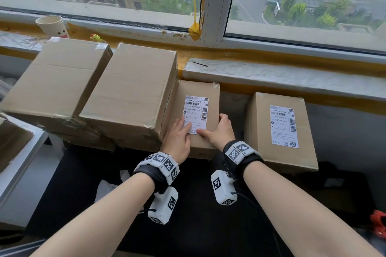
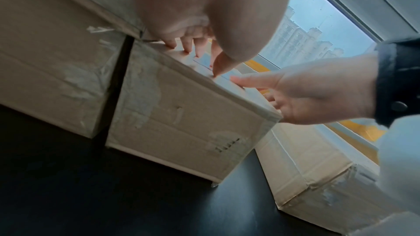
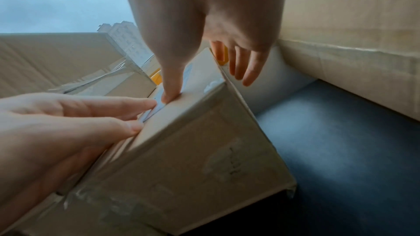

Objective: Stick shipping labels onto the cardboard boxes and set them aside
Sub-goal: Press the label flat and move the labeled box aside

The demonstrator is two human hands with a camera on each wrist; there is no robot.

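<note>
Window sill; hands flat on box (image 1: 197, 115) label (image 1: 196, 113), code "190A A161", apparently.

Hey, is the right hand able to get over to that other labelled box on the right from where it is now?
Probably yes. The right hand rests on the middle box, and the labelled box on the right stands beside it across a bare gap, with nothing between them.
</note>
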